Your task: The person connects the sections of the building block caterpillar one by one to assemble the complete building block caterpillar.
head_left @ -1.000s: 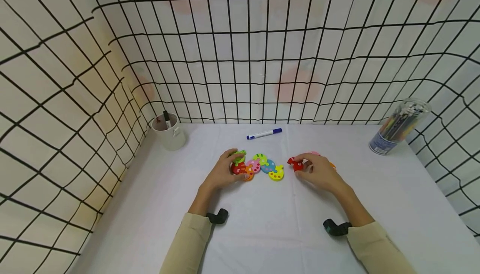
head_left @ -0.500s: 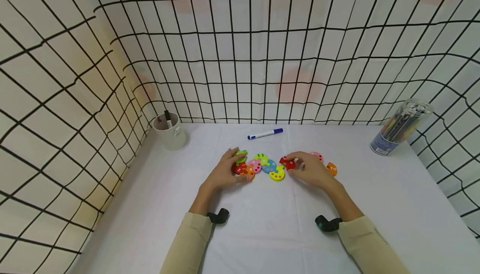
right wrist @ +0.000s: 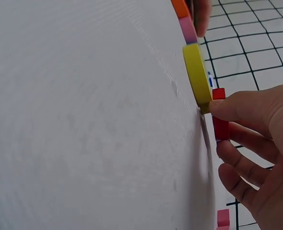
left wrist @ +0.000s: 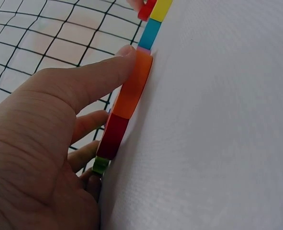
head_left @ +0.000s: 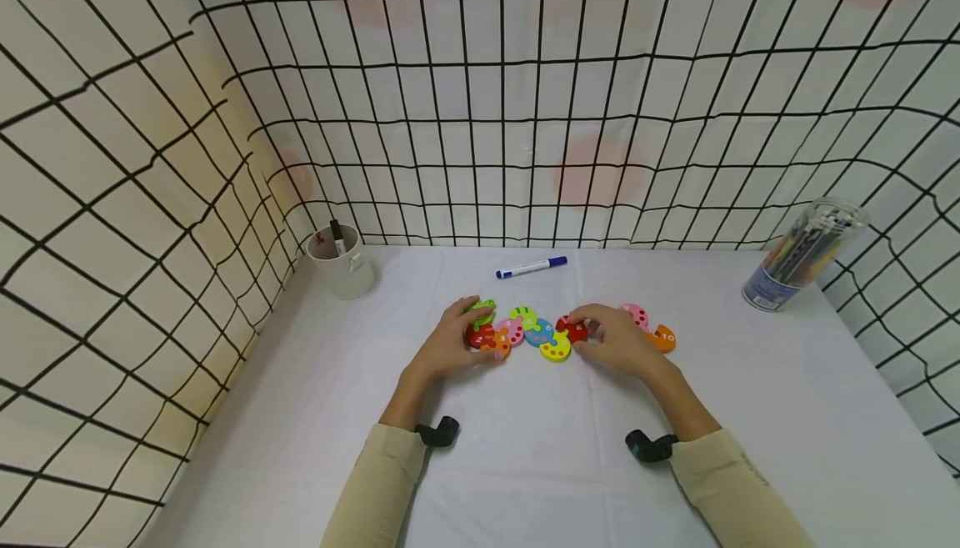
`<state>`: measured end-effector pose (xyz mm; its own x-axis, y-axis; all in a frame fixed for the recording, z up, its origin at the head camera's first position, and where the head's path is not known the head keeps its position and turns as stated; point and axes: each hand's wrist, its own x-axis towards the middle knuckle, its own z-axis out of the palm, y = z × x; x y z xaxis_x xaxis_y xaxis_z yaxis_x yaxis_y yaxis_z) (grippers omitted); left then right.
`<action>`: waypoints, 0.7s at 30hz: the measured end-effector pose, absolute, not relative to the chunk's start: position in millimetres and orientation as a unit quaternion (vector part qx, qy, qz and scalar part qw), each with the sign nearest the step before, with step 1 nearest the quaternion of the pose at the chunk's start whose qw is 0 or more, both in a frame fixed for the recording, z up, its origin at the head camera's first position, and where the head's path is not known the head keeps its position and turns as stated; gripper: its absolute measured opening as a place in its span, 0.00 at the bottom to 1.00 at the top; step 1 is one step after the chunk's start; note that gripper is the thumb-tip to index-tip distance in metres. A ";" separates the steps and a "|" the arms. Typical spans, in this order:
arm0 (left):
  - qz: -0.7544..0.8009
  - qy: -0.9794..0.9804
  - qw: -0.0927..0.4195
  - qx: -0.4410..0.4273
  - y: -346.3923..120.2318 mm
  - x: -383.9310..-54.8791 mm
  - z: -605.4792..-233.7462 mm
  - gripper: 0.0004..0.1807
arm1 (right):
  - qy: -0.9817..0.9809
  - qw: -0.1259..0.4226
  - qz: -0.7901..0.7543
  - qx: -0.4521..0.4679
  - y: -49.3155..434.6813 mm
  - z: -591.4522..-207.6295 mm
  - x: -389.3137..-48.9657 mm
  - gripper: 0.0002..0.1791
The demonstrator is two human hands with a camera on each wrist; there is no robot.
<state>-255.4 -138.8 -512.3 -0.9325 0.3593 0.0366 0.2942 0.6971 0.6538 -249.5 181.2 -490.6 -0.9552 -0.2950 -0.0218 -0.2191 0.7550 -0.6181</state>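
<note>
A wavy row of joined, numbered puzzle pieces lies on the white table, including a pink piece point(head_left: 510, 331), a blue piece point(head_left: 538, 332) and a yellow piece point(head_left: 556, 347). My left hand point(head_left: 447, 343) holds the row's left end, thumb on the orange piece point(left wrist: 136, 86) and fingers around the red piece point(left wrist: 115, 136) and green piece point(left wrist: 100, 165). At the right end, my right hand point(head_left: 617, 341) pinches another red puzzle piece point(right wrist: 220, 125) between thumb and fingers, against the yellow piece. Its far side is hidden by the fingers.
Right of my right hand lie a loose pink piece point(head_left: 635, 315) and an orange piece point(head_left: 662, 339). A blue-capped marker point(head_left: 532, 268) lies behind the row. A white mug point(head_left: 347, 275) with a black marker stands back left; a pencil jar point(head_left: 776, 283) stands back right. Wire mesh point(head_left: 495, 118) surrounds the table.
My right hand has moved left, bringing the red puzzle piece from apart to the yellow piece. The loose pink and orange pieces are now uncovered. My left hand has stayed in place.
</note>
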 end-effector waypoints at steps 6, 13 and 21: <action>0.349 0.919 0.045 0.176 -138.5 -256.1 -512.9 0.44 | 0.942 0.059 -0.297 -0.143 178.0 -493.0 -250.7 0.20; 0.339 0.924 0.049 0.168 -138.7 -256.2 -512.8 0.44 | 0.944 0.058 -0.289 -0.145 178.2 -494.3 -251.3 0.21; 0.338 0.924 0.055 0.170 -139.2 -256.8 -514.0 0.46 | 0.936 0.058 -0.321 -0.130 188.9 -488.0 -247.2 0.22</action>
<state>-256.8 -139.2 -514.0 -0.9364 0.3507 0.0124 0.2759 0.7139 0.6436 -247.2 188.9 -488.0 -0.9596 -0.2801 -0.0260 -0.2051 0.7598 -0.6169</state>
